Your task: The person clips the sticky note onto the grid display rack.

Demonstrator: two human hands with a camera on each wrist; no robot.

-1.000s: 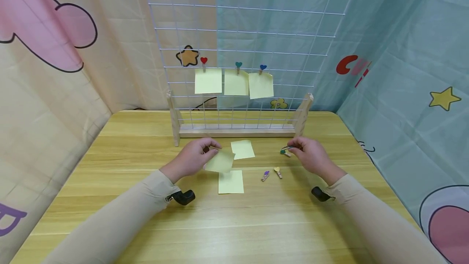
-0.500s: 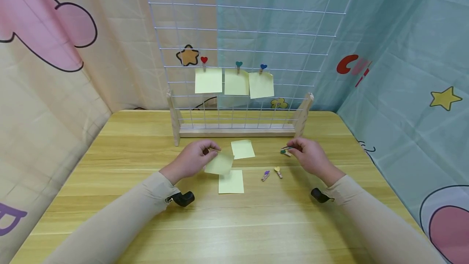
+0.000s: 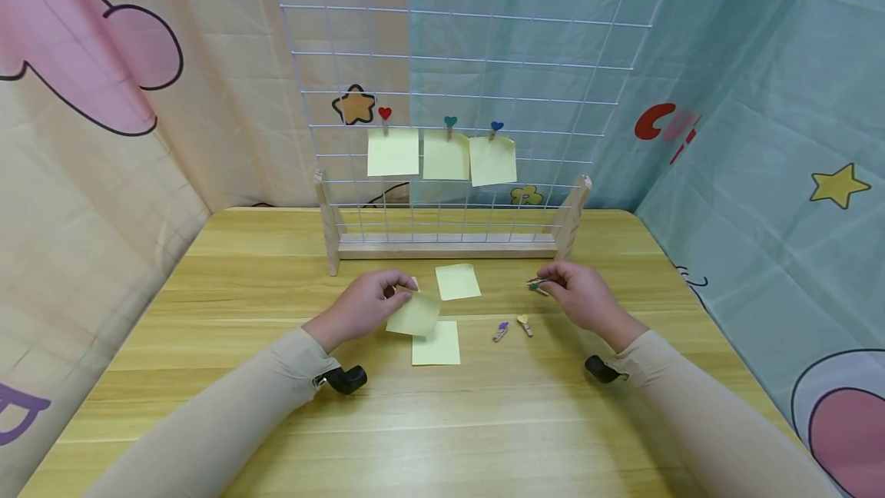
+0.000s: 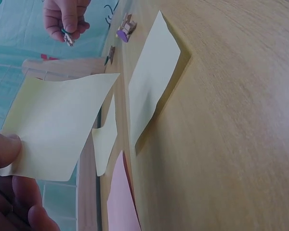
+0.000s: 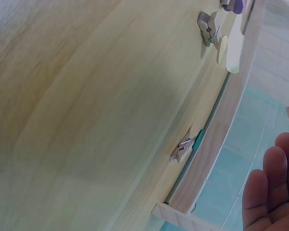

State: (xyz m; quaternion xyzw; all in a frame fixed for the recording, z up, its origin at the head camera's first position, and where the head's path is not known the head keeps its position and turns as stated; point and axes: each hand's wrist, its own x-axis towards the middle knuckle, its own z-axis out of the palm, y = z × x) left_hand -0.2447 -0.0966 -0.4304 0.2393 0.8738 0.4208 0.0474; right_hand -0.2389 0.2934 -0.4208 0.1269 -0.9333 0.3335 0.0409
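Observation:
My left hand pinches a pale yellow sticky note by one edge, thumb on its face. Below it, a second yellow note lies on the table, and another note lies further back. In the left wrist view, a pink note shows beyond; the head view mostly hides it. My right hand pinches a small clothespin between thumb and forefinger. Under that hand, a clothespin with a green top lies on the table. Purple and yellow-topped clothespins lie nearer the middle.
A white wire grid stands on a wooden base at the table's back. Three yellow notes hang from it by heart-topped clothespins. Printed curtains enclose the table.
Both hands have shifted slightly. The left hand has lowered a little with its note; the right has moved a touch left with its clothespin.

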